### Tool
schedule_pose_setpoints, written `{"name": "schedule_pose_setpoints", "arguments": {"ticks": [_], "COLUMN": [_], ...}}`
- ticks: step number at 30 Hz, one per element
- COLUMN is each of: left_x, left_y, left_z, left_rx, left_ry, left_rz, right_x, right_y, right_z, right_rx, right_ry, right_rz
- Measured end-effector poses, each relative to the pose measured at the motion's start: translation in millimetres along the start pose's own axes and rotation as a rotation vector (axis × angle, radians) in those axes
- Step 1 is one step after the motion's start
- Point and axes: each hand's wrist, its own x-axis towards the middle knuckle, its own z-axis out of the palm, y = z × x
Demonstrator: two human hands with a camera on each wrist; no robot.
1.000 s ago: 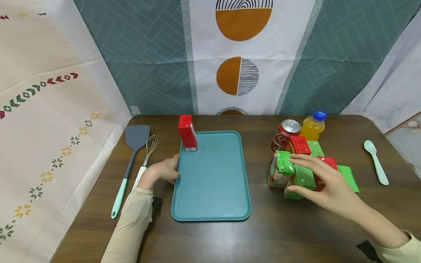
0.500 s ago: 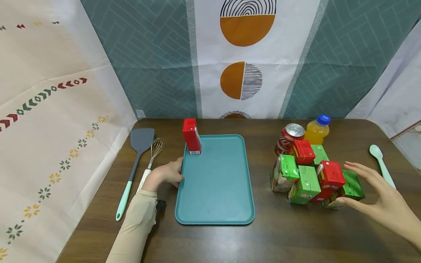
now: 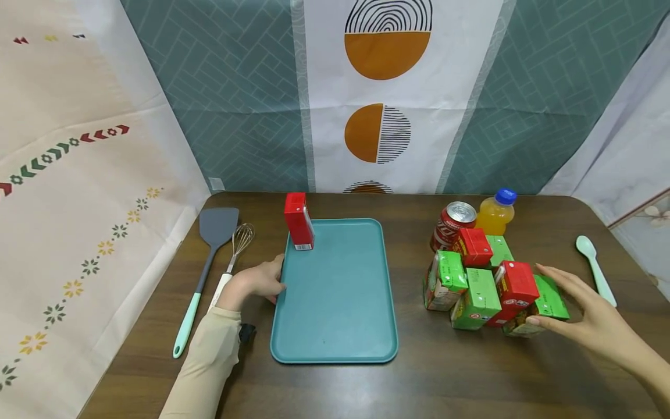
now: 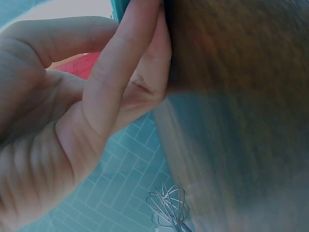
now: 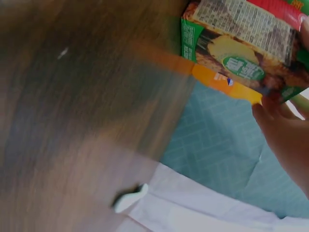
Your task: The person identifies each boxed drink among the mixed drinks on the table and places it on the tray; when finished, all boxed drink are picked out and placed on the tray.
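Note:
My left hand (image 3: 256, 280) pinches the left rim of a teal tray (image 3: 335, 297), thumb on one side and fingers on the other. A red drink carton (image 3: 300, 224) stands upright at the tray's upper left corner. At the right, my right hand (image 3: 586, 308) spans the rightmost green juice carton (image 3: 546, 299), thumb at its near side and fingers at its far side. In the right wrist view, the fingertips meet the printed carton (image 5: 236, 53). Beside it stand a red carton (image 3: 515, 285), a green carton (image 3: 477, 297) and another green carton (image 3: 445, 279).
Behind these are a red carton (image 3: 473, 247), a partly hidden green carton (image 3: 499, 250), a soda can (image 3: 452, 224) and an orange juice bottle (image 3: 494, 215). A spoon (image 3: 597, 270) lies far right. A spatula (image 3: 209, 262) and a whisk (image 3: 232, 262) lie left of the tray.
My right hand has moved from above the carton group to its right side, then in leftward around the rightmost green carton. My left hand stays at the tray rim.

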Motion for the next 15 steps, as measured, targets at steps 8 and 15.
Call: {"name": "schedule_pose_setpoints", "arguments": {"ticks": [8,15], "left_x": [-1.2,-0.4], "left_y": [-0.8,0.1], "left_z": [-1.4,-1.0], "left_rx": [0.015,-0.003], "left_ry": [-0.001,-0.012], "left_rz": [0.001,-0.012], "right_x": [-2.9,-3.4], "right_y": [11.0,14.0], "right_z": [0.5,-0.6], "right_rx": [0.098,0.118], "right_ry": [-0.122,-0.110], "right_rz": [0.155,0.147]}}
